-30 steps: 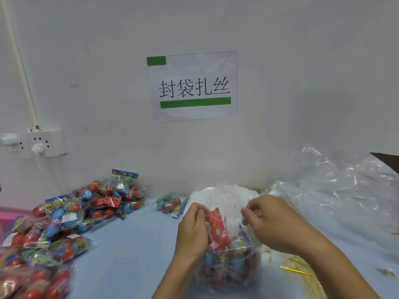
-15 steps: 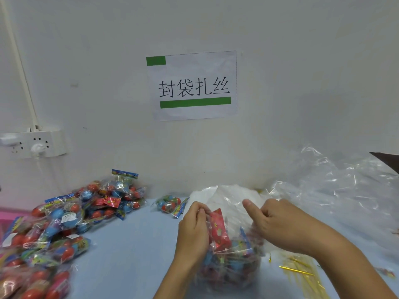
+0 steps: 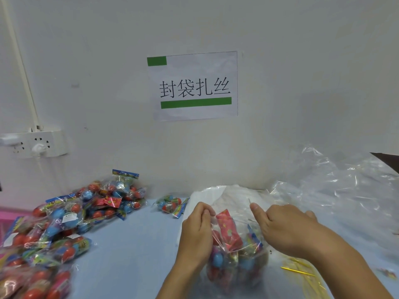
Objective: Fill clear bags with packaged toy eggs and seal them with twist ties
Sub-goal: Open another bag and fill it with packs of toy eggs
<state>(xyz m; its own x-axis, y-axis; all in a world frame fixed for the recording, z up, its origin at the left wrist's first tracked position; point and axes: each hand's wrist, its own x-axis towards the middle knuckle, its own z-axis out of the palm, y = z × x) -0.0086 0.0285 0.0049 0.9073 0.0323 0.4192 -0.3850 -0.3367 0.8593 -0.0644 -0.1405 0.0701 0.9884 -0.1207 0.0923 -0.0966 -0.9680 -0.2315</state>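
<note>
A: Where is the clear bag (image 3: 235, 253), and which way does it stand?

B: It stands upright on the blue worktop (image 3: 129, 244) between the two hands. Its long axis goes up and down, and the open mouth points up, toward the wall. Inside are red and blue toy eggs; I cannot count them.

A: What do the fingers do?

B: The fingers of the left hand (image 3: 197, 231) are curled and pinch the left edge of the bag mouth. The right hand (image 3: 287, 229) grips the right edge, with the thumb stretched out to the left.

A: And beside the fingers?

B: Far left of the left fingers is one big pile of egg packs (image 3: 64, 223). Just beyond them lies one single pack (image 3: 170, 205). Right of the right fingers lie several yellow twist ties (image 3: 302, 271), and farther right a heap of empty clear bags (image 3: 345, 190).
</note>
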